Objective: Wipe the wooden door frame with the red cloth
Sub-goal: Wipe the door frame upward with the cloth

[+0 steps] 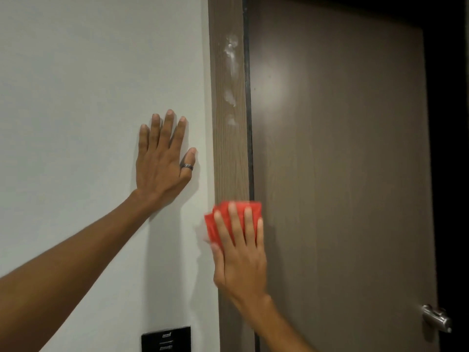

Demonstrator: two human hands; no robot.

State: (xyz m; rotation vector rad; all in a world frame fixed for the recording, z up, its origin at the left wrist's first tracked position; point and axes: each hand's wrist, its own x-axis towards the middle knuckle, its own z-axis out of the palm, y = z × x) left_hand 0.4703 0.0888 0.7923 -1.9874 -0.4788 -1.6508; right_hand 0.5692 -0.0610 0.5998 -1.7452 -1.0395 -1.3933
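Observation:
The wooden door frame [229,153] runs vertically through the middle of the view, grey-brown with visible grain. White smears [231,62] mark its upper part. My right hand [239,252] presses the folded red cloth [222,219] flat against the frame, fingers spread over it; most of the cloth is hidden under the hand. My left hand [163,158] lies flat and open on the white wall to the left of the frame, with a dark ring on the thumb.
A brown door [342,174] fills the right side, with a metal handle [435,320] at the lower right. A black wall panel [166,339] sits low on the white wall [76,97] under my left arm.

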